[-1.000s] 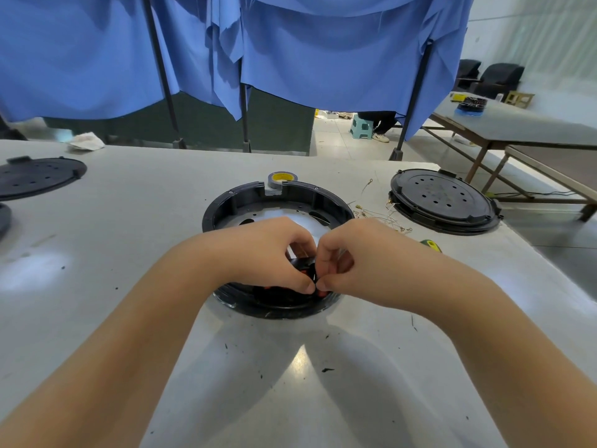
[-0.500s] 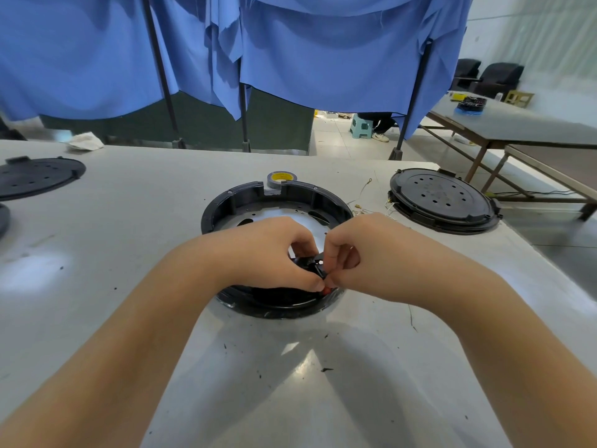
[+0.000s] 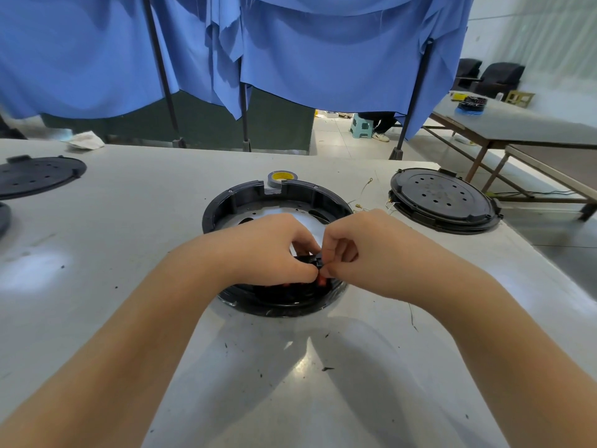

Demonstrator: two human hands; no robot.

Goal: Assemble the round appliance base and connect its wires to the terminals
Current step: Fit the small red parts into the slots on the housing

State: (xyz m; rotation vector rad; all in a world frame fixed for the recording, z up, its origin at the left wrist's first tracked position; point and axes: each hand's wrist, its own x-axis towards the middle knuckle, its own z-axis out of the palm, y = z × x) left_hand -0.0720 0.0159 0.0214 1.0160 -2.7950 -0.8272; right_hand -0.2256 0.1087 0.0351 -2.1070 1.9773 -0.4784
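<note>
The round black appliance base [image 3: 277, 202] lies on the grey table [image 3: 129, 240] straight ahead, with a roll of tape [image 3: 280, 178] at its far rim. Over its near side, the left hand [image 3: 268, 250] and right hand [image 3: 361, 250] meet, each grip pinched with curled fingers on a small black connector [image 3: 315, 261]. A black perforated disc [image 3: 444, 198] lies to the right.

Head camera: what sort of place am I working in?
Probably a small assembly workshop: several black round covers lie on a grey worktable, blue cloth screens hang behind it, and another bench stands at right.
</note>
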